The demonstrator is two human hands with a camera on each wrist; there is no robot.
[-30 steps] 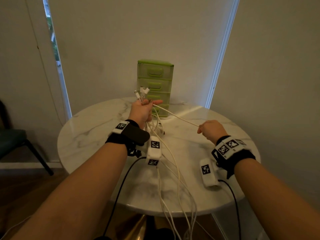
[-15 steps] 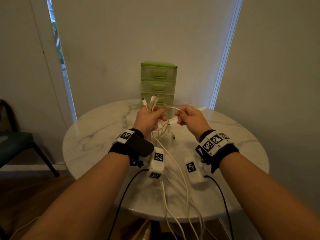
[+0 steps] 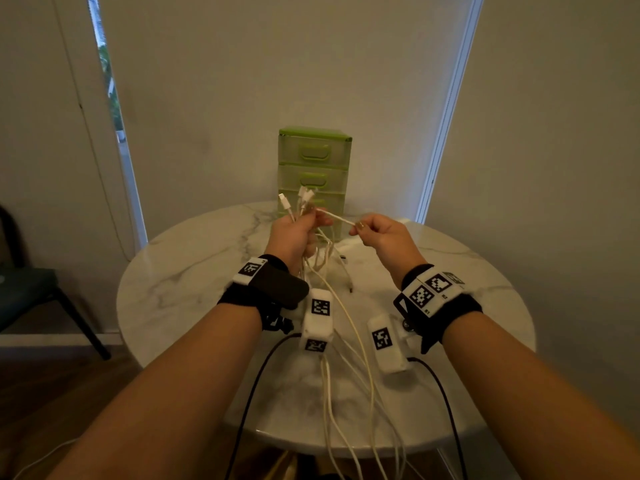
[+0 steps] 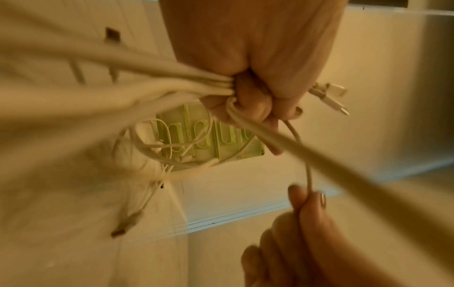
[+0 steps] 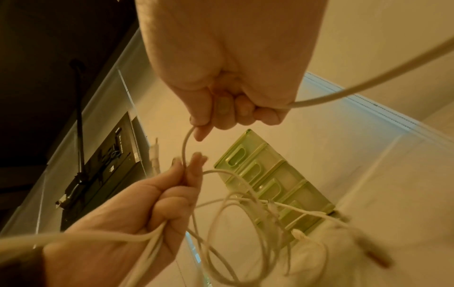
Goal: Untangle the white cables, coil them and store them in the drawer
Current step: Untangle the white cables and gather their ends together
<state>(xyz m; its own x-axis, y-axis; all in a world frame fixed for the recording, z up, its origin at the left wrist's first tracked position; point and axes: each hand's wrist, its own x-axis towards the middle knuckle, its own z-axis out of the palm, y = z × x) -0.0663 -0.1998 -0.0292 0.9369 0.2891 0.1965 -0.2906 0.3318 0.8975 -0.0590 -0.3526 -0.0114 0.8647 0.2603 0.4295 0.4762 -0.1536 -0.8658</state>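
- Compared with half a second earlier, the right hand [image 3: 382, 233] has drawn slightly away from the left hand [image 3: 294, 237], so a short run of single cable [image 3: 337, 218] now stretches between them; a second ago that hand was farther out to the right.
- Head view: left grip is closed round a bundle of white cables [image 3: 349, 344], plug ends [image 3: 301, 199] sticking up above the fist, and long strands trail toward the viewer over the marble surface [image 3: 194, 282] and past its near edge. Right grip pinches the single cable between thumb and fingertips. Green drawer unit [image 3: 314, 157] stands at the far side of the surface, all three drawers closed. Dark chair [image 3: 31, 292] stands at left.
- Left wrist view: left hand [image 4: 255, 81] fingers are curled tightly over several strands of the white cables [image 4: 147, 85]; connectors [image 4: 329, 97] project beyond the fist. Right hand [image 4: 307, 223] fingertips nip one thin strand below.
- Right wrist view: right hand [image 5: 228, 87] is curled on the single cable [image 5: 185, 143], which arcs down into the left hand [image 5: 137, 209]. Loose loops [image 5: 240, 223] hang before the drawer unit [image 5: 267, 178].
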